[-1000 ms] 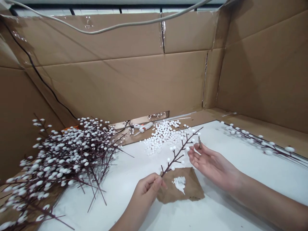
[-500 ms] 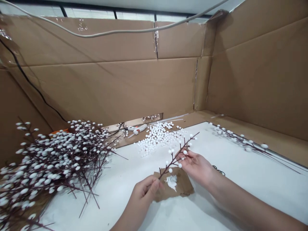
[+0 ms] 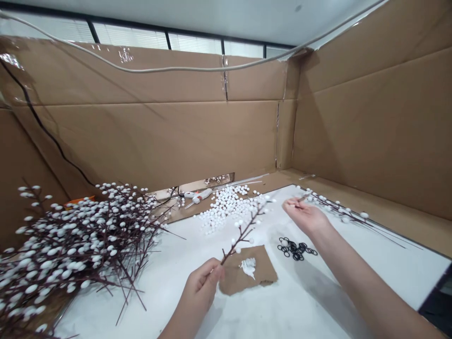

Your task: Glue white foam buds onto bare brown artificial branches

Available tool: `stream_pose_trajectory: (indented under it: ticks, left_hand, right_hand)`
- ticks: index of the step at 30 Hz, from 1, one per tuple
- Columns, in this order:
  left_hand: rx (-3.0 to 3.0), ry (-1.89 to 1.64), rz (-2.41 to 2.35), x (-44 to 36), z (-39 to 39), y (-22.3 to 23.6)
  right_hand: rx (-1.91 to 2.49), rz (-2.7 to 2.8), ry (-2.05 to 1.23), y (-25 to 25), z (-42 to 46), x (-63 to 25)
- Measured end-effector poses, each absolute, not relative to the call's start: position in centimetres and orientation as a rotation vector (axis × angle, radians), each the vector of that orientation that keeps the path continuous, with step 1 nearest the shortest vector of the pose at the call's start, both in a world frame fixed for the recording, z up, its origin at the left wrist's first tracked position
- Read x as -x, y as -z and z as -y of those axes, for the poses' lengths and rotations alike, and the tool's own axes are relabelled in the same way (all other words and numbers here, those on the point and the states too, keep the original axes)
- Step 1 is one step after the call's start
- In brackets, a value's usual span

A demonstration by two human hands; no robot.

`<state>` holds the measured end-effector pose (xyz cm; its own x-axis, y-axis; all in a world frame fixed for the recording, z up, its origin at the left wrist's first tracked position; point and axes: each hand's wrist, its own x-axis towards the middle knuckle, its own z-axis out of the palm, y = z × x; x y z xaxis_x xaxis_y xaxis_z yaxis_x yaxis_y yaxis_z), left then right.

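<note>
My left hand (image 3: 200, 282) grips the lower end of a brown artificial twig (image 3: 243, 230) dotted with small white foam balls. The twig slants up and away over a scrap of brown cardboard (image 3: 263, 274) bearing a dab of white paste (image 3: 248, 267). My right hand (image 3: 305, 217) is apart from the twig, off to its right, and pinches a thin stick (image 3: 297, 199) between its fingertips. Part of the stick is hidden by those fingers.
A heap of finished twigs (image 3: 70, 245) lies at the left. Loose white foam balls (image 3: 226, 207) and a glue gun (image 3: 197, 195) sit at the back. Black rubber rings (image 3: 295, 249) and another twig (image 3: 339, 209) lie on the white board (image 3: 335, 292), with cardboard walls (image 3: 141, 141) behind.
My right hand has moved away from the twig, up and to the right. The view has tilted upward and shifted, bringing black rings into sight. My left hand still grips the twig.
</note>
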<state>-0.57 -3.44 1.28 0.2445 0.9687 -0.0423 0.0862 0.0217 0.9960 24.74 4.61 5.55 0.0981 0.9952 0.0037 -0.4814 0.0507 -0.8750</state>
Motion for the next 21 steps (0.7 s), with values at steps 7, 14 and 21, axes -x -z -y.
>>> stream_pose_trajectory:
  ticks: [7,14,21]
  left_hand:
    - [-1.211,-1.026,-1.051,1.0,2.4,-1.0]
    - [-1.168,-1.035,-1.009,1.5,1.9,-0.5]
    - [-1.144,-1.026,-1.002,1.6,1.7,-0.5]
  right_hand:
    - [0.705,0.374,-1.493,-4.8,-3.1,-22.3]
    - [0.640,0.214,-1.600,-4.5,-6.0,-19.8]
    - [0.612,0.167,-1.626,-3.2,-9.1,-19.2]
